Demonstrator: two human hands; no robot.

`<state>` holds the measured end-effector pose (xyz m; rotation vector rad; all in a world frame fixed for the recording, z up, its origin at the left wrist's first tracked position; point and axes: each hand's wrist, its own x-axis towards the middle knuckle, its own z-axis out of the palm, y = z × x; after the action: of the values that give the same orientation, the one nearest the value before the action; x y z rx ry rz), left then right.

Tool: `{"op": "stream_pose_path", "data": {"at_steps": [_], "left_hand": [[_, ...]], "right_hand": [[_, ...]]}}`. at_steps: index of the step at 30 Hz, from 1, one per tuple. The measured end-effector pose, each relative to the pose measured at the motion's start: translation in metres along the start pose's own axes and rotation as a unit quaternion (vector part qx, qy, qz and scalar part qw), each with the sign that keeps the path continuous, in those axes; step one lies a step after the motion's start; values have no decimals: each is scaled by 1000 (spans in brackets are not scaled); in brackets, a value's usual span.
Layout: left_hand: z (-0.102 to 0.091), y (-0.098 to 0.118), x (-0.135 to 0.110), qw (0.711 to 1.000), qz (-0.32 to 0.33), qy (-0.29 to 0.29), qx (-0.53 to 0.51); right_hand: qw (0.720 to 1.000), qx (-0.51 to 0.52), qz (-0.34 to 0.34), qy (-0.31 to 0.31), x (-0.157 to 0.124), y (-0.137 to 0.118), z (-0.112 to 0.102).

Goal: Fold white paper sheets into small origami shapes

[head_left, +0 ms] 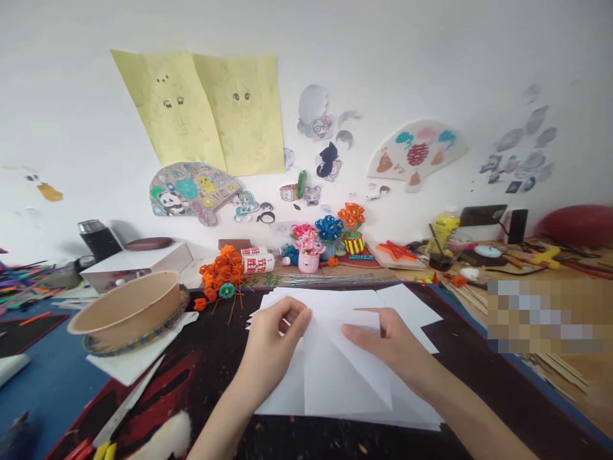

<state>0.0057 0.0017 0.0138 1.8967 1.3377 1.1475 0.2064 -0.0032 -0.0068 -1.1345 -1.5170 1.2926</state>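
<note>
Both hands hold one folded sheet of white paper [330,377], raised over a stack of white paper [278,396] on the dark mat. My left hand [278,338] pinches the sheet's upper left corner between thumb and fingers. On the other side, my right hand [387,345] grips a folded flap, thumb on the near face and fingers behind it. A slanting crease or edge runs from the upper left down to the lower right of the sheet. The right hand's fingertips are partly hidden behind the paper.
Left of the stack lie scissors [127,406] and a tan round bowl [124,306] on white paper. Behind are orange pipe-cleaner flowers [223,278], a pink flower pot [309,260] and a yellow bottle [443,233]. Thin wooden sticks [555,370] lie at right.
</note>
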Motion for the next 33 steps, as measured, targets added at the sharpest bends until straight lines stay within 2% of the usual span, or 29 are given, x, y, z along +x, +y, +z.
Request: {"op": "stream_pose_path", "data": {"at_steps": [3,5,9,13,18,28,33], "left_hand": [[1,-4,1,999,19,2,51],[3,-6,1,997,21,-29,69],[12,-10,-2,992,22,-96,77],[20,-10,-6,990,23,-111,84],[20,-5,-7,990,9,-130,49],[17,0,-8,982,-11,-183,-50],[16,-3,-8,980,-25,-193,-35]], "right_hand": [[999,-20,-45,-9,7,4,-10],[998,-17,-51,-18,11,8,-16],[994,-10,-14,-110,15,11,-21],[988,-19,-16,-154,12,9,-14],[987,-18,-25,-160,10,5,-8],[982,63,-15,-176,11,12,-8],[989,22,-52,-136,13,14,-5]]}}
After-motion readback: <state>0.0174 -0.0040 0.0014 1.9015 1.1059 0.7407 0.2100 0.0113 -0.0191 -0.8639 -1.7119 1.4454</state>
